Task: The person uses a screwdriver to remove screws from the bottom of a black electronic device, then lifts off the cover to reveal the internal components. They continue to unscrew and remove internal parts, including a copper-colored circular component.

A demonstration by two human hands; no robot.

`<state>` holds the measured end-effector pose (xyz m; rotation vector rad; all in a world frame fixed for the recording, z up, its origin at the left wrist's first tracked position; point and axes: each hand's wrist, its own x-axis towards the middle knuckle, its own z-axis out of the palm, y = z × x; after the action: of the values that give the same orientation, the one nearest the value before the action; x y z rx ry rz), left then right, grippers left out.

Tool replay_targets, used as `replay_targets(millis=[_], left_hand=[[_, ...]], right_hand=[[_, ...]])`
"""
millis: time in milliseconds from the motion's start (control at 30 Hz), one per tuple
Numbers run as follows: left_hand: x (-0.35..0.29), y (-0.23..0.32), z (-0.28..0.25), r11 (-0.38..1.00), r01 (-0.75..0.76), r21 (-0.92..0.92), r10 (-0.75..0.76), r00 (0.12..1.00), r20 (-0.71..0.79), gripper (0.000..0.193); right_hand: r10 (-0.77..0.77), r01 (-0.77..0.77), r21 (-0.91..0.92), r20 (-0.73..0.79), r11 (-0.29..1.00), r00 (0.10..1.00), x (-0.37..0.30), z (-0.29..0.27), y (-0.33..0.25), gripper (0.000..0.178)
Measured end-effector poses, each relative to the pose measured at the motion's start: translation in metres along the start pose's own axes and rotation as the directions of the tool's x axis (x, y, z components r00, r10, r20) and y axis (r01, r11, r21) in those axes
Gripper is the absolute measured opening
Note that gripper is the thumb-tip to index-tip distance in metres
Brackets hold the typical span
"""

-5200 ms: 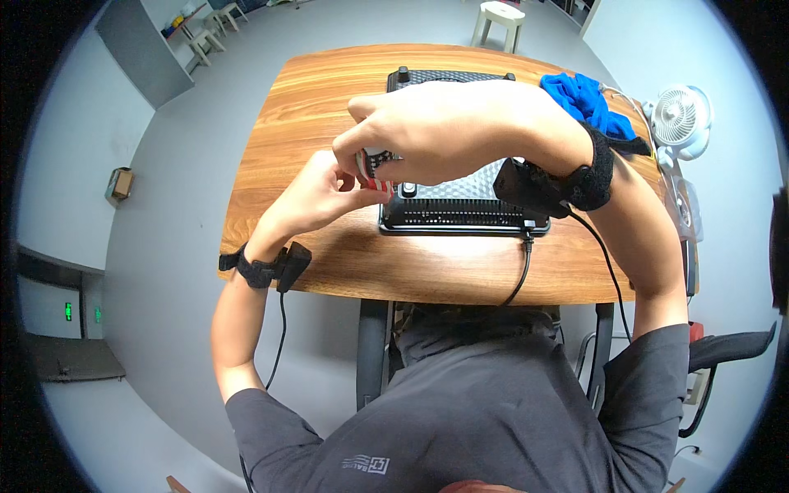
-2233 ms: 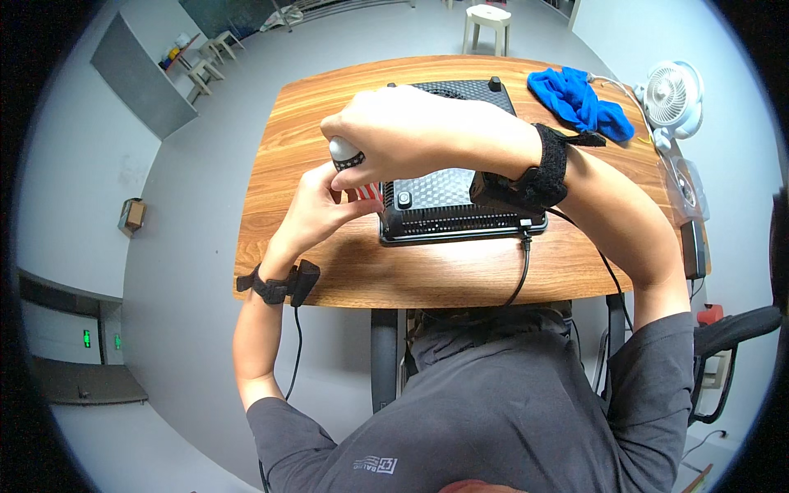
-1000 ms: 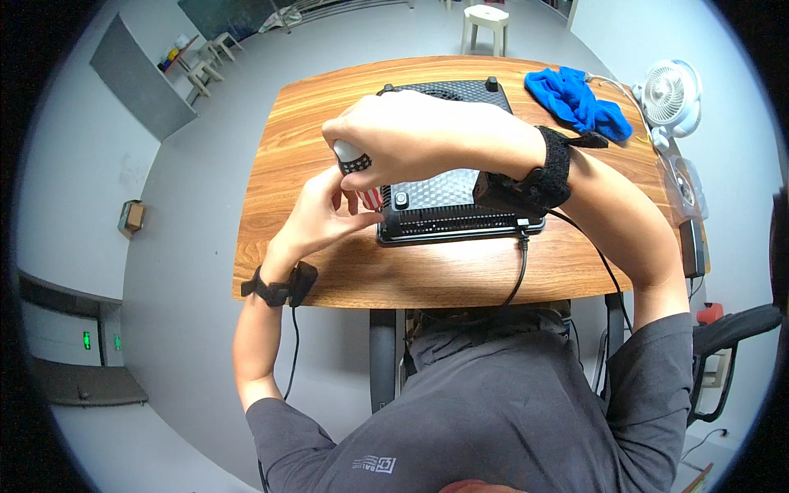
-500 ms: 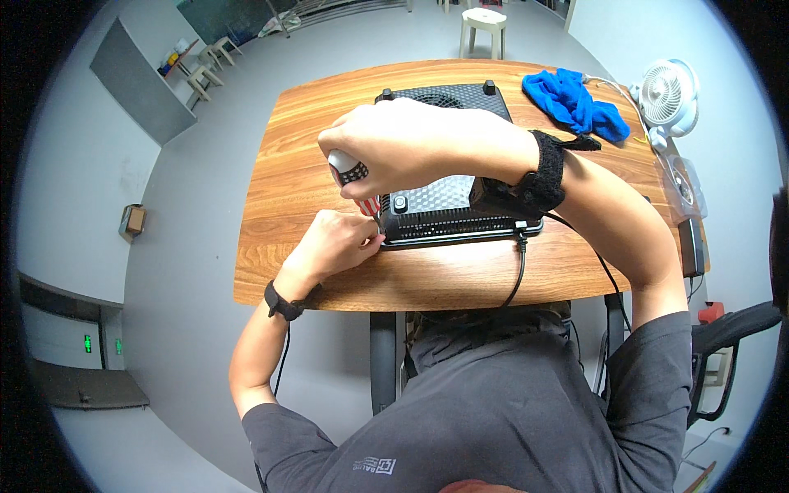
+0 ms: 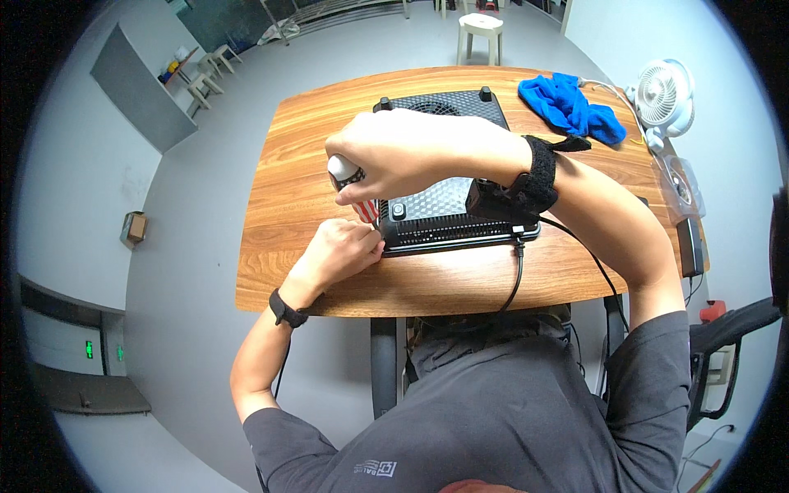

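From the head view, the right hand (image 5: pixel 394 149) is wrapped firmly round a screwdriver-like tool (image 5: pixel 343 169), its pale end up and red-and-white stripes slanting down to the near left corner of a black appliance (image 5: pixel 444 197). That raised, arched wrist probably keeps the tool standing steep over the corner! Down below, the left hand (image 5: pixel 339 248) has its fingers curled in at that same corner, perhaps steadying the tip or the casing; whether it pinches anything, I can't tell. The appliance lies flat on the tabletop (image 5: pixel 275 205), stubby feet up, seemingly turned over to bare its underside, while a blue cloth (image 5: pixel 571 107) sits well apart at the far right, likely out of the way.
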<state>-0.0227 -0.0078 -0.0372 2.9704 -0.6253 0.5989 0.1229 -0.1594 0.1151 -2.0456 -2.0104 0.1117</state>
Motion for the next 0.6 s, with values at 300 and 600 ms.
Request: replay_targets(millis=[300, 600], left_hand=[[0.002, 0.000, -0.006, 0.998, -0.068, -0.002, 0.068, 0.997, -0.048, 0.017], [-0.002, -0.005, 0.001, 0.966, -0.203, 0.159, 0.220, 0.970, -0.101, 0.030]], right_hand=[[0.031, -0.033, 0.085, 0.021, 0.996, 0.999, 0.000, -0.005, 0.004, 0.037], [0.002, 0.000, 0.113, -0.015, 0.994, 1.000, -0.004, -0.002, 0.008, 0.036]])
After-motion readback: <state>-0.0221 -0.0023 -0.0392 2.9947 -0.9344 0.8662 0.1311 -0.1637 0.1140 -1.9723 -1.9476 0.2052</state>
